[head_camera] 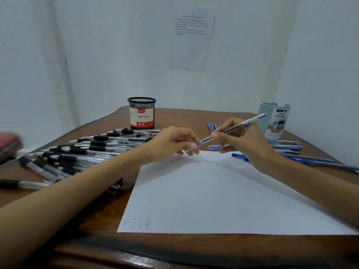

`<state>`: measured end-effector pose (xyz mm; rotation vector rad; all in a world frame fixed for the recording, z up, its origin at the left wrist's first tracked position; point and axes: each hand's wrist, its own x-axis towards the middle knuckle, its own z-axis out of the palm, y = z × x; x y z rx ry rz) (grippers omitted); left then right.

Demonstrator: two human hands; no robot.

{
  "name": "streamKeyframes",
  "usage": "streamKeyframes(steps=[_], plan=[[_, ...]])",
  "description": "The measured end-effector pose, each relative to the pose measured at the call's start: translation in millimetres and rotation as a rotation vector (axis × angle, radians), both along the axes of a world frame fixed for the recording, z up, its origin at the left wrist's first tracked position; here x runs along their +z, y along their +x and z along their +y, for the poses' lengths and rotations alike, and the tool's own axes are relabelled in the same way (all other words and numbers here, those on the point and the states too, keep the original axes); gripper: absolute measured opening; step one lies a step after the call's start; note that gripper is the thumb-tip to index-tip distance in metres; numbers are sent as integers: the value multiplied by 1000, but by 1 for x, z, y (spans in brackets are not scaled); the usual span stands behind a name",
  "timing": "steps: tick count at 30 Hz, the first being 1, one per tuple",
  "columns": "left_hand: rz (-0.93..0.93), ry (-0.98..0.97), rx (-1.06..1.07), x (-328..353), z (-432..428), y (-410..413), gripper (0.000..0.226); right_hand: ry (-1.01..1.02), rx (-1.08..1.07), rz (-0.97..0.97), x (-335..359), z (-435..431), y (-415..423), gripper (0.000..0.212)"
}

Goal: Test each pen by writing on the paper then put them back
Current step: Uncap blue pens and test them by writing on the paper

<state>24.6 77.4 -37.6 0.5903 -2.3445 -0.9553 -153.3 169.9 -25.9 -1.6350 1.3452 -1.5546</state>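
While it is held in the air over the far edge of the paper [223,195], the pen [229,129], clear with a blue grip, slants up to the right between both hands. The right hand [242,140] grips its barrel with curled fingers. The left hand [174,142] pinches its lower end between thumb and fingertips, which cover the tip.

A loose blue cap [214,147] lies on the table [174,247] just below the pen, beside the paper's far edge. Faint blue marks [138,223] sit in the paper's near left corner.

Left of the paper, a heap of black pens [87,150] lies partly under the left forearm. On the right, blue pens [287,147] lie behind the right wrist, which hides part of them. A mesh cup [141,113] labelled "Ball Pens" stands at the back, a pale organizer [274,121] at the back right.

The printed sheet [191,39] on the wall is too blurred to read. A red thing [9,142] at the left edge is cut off.
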Motion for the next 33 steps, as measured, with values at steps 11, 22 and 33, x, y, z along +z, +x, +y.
streamKeyframes(steps=[11, 22, 33], plan=[[74, 81, -81, 9, 7, 7, 11, -97, 159, -11, -10, 5, 10, 12], [-711, -277, 187, 23, -1, 55, 52, -282, -394, 965, 21, -86, -75, 6], [-702, -368, 163, 0, 0, 61, 49, 337, -413, 1457, -6, -151, -102, 38]])
